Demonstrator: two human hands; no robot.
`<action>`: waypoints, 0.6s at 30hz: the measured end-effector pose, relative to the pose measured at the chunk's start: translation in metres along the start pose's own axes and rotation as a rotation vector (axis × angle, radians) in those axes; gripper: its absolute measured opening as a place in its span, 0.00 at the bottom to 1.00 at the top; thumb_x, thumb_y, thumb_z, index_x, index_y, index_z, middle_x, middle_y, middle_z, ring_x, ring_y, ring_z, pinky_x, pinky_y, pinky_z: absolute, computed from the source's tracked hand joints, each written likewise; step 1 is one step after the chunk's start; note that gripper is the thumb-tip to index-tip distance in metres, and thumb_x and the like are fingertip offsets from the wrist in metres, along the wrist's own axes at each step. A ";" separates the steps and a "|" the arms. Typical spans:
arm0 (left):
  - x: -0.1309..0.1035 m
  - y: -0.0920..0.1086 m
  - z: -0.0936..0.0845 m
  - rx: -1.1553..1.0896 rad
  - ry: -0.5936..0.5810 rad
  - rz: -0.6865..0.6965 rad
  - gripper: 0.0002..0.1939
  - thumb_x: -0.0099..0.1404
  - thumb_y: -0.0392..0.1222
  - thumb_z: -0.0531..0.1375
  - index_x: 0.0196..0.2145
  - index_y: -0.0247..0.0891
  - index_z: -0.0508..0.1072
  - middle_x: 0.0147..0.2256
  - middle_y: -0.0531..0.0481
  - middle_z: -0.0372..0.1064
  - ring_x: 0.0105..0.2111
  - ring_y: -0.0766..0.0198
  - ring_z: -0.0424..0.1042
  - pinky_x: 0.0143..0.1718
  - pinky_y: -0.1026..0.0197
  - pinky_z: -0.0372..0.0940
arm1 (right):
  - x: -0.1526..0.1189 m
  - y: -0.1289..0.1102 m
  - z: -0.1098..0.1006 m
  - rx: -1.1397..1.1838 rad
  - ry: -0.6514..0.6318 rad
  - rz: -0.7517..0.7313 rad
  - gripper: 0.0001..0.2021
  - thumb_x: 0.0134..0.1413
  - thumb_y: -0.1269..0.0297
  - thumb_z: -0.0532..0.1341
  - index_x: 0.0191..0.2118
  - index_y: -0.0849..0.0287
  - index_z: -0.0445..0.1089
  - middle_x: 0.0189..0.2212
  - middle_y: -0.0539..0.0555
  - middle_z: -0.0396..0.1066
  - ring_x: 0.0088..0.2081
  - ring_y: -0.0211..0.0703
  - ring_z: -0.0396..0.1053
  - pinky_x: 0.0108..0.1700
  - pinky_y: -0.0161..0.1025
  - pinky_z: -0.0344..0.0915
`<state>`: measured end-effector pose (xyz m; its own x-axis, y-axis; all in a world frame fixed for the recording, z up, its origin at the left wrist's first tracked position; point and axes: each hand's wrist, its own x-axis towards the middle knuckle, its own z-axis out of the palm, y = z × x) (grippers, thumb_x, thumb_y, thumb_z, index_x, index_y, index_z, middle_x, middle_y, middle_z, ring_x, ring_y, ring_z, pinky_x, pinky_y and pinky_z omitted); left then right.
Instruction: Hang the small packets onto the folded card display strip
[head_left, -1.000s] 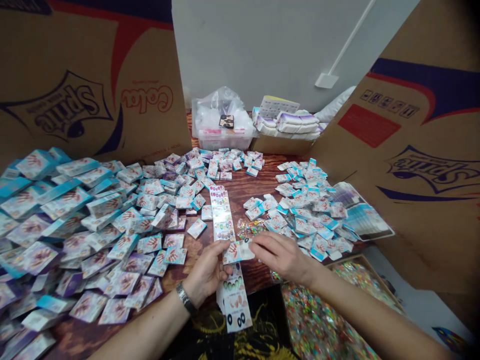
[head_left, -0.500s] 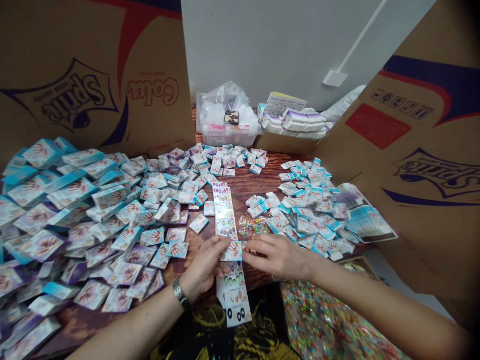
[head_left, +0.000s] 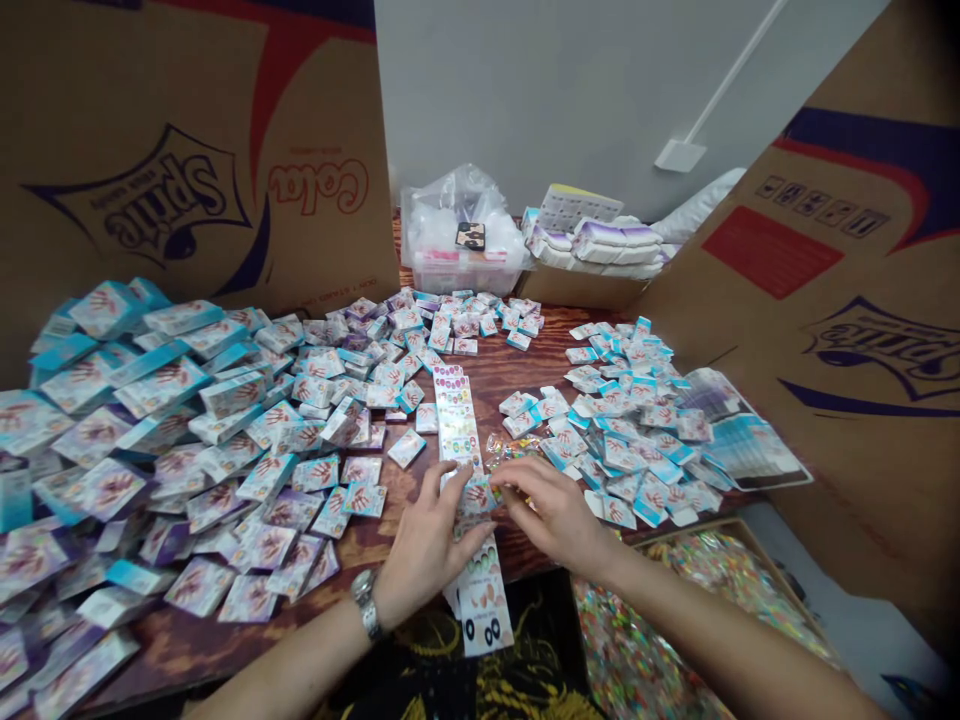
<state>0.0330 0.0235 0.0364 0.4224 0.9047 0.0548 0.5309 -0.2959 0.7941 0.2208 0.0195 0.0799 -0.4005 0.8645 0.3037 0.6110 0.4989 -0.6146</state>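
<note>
A small box with a hand print (head_left: 478,494) lies on long printed strips (head_left: 457,420) at the table's front edge. My left hand (head_left: 439,535) is at the box's left side, fingers spread over the strips, thumb pointing right. At the box's right side is my right hand (head_left: 551,510), thumb and fingers bent together; whatever is between its fingertips is too small to tell. Small clear packets with colourful contents (head_left: 510,449) lie just behind my right hand. The lower end of the strips hangs over the edge.
Many small boxes are heaped at the left (head_left: 172,400) and right (head_left: 637,420). Large cardboard boxes (head_left: 315,100) flank the table (head_left: 499,360). At the back stands a plastic tub (head_left: 465,275). Colourful packets fill a box (head_left: 645,640) at the lower right.
My left hand has let go of the small box and spread its fingers. My right hand stays beside the box. The view has shifted slightly left.
</note>
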 end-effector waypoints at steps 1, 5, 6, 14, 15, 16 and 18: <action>-0.002 -0.001 0.001 0.156 0.006 0.053 0.27 0.61 0.47 0.58 0.56 0.40 0.57 0.54 0.38 0.57 0.46 0.51 0.68 0.41 0.50 0.69 | 0.001 -0.001 0.002 0.027 0.011 0.024 0.13 0.54 0.79 0.54 0.43 0.57 0.67 0.38 0.54 0.70 0.42 0.42 0.67 0.44 0.41 0.66; -0.004 -0.003 0.005 0.478 -0.036 0.099 0.25 0.65 0.41 0.53 0.58 0.37 0.53 0.44 0.42 0.65 0.38 0.55 0.71 0.32 0.55 0.70 | 0.003 -0.001 0.009 0.068 0.063 0.107 0.11 0.55 0.76 0.55 0.42 0.57 0.66 0.38 0.54 0.69 0.42 0.42 0.67 0.44 0.40 0.66; -0.003 -0.002 0.005 0.486 -0.033 0.103 0.25 0.65 0.40 0.52 0.58 0.37 0.52 0.43 0.43 0.66 0.38 0.56 0.71 0.31 0.57 0.70 | 0.003 -0.001 0.010 0.050 0.090 0.115 0.10 0.56 0.75 0.55 0.43 0.57 0.66 0.39 0.55 0.68 0.43 0.43 0.67 0.44 0.40 0.66; 0.001 0.002 -0.001 0.232 0.072 0.118 0.25 0.61 0.34 0.53 0.56 0.40 0.54 0.47 0.44 0.64 0.47 0.56 0.67 0.44 0.53 0.68 | 0.003 -0.001 0.017 0.075 0.105 0.119 0.09 0.58 0.73 0.54 0.44 0.56 0.63 0.36 0.53 0.68 0.39 0.41 0.67 0.41 0.38 0.66; 0.001 0.002 -0.002 0.218 0.085 0.124 0.25 0.61 0.33 0.53 0.56 0.40 0.54 0.48 0.43 0.63 0.48 0.56 0.66 0.44 0.53 0.68 | 0.004 -0.002 0.017 0.092 0.111 0.144 0.09 0.59 0.73 0.54 0.44 0.56 0.62 0.36 0.53 0.68 0.39 0.41 0.67 0.40 0.38 0.66; 0.002 0.002 -0.002 0.208 0.096 0.131 0.25 0.60 0.32 0.53 0.55 0.40 0.55 0.48 0.43 0.63 0.48 0.56 0.66 0.45 0.52 0.68 | 0.004 -0.003 0.018 0.096 0.108 0.149 0.08 0.59 0.73 0.54 0.43 0.56 0.62 0.36 0.53 0.68 0.38 0.41 0.67 0.40 0.38 0.66; 0.003 0.002 -0.003 0.190 0.106 0.146 0.25 0.59 0.30 0.53 0.55 0.39 0.56 0.48 0.43 0.63 0.49 0.56 0.66 0.46 0.52 0.67 | 0.004 -0.005 0.019 0.071 0.071 0.105 0.08 0.59 0.73 0.53 0.43 0.56 0.62 0.37 0.53 0.69 0.39 0.42 0.67 0.41 0.39 0.65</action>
<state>0.0332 0.0262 0.0402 0.4309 0.8723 0.2313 0.6029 -0.4690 0.6455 0.2036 0.0190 0.0706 -0.2858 0.9151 0.2843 0.5964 0.4021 -0.6947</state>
